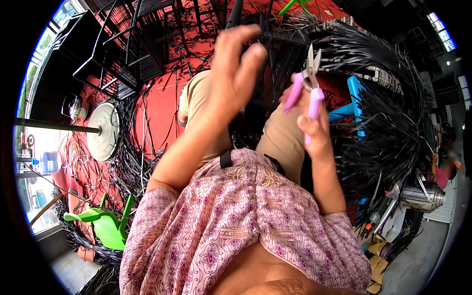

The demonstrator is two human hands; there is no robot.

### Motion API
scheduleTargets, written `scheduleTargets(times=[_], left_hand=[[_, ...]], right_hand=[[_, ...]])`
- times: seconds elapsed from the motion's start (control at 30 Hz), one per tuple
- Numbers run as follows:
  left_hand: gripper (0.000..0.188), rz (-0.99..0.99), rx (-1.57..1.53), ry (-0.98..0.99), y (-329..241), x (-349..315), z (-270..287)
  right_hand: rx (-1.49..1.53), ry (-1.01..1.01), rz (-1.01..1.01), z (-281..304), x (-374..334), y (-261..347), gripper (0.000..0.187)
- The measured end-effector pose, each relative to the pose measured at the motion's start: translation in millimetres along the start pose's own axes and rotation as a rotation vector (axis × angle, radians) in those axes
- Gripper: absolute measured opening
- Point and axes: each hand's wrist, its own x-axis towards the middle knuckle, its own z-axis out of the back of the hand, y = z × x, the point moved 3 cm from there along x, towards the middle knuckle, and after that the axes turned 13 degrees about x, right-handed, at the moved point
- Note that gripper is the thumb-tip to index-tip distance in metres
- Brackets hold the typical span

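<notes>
Right hand (318,133) had a decent grip on a pair of pink-handled spring snips (315,101), fingers wrapped round the handles and the 2 blades pointing away from the body, spread a bit. The snips were up over the right knee of the tan trousers (282,135). Left hand (231,66) was kinda blurry, loosely open with the thumb apart from the fingers, nothing in it that I could see, up above the left knee near some dark framework.

Black strips (381,120) were heaped all down the right side, with a blue plastic piece of furniture (355,93) poking out. More scraps littered the red floor (157,115). Off left: black metal racks (140,59) and a lime green plastic chair (109,230).
</notes>
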Motion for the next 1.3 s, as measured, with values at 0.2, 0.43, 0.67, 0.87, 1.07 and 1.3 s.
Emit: scheduleTargets(times=[0.2,0.43,0.67,0.87,1.07,1.3], left_hand=[[0.031,-0.167,0.247,0.374,50,94,4],[0.014,-0.042,-0.073,0.583,73,98,-18],[0.007,-0.23,-0.083,0.577,59,98,-10],[0.007,-0.233,-0.09,0.539,65,100,-13],[0.014,-0.158,-0.068,0.512,74,102,-19],[0.021,0.335,0.056,0.339,81,119,-6]], right_hand=[[-1.428,0.09,0.413,15,72,57,0.066],[-1.605,0.235,0.479,21,103,55,0.067],[-1.603,0.337,0.572,24,117,44,0.067],[-1.545,0.4,0.653,30,122,42,0.059],[-1.582,0.426,0.625,21,120,43,0.046],[-1.522,0.23,0.553,37,103,32,0.044]])
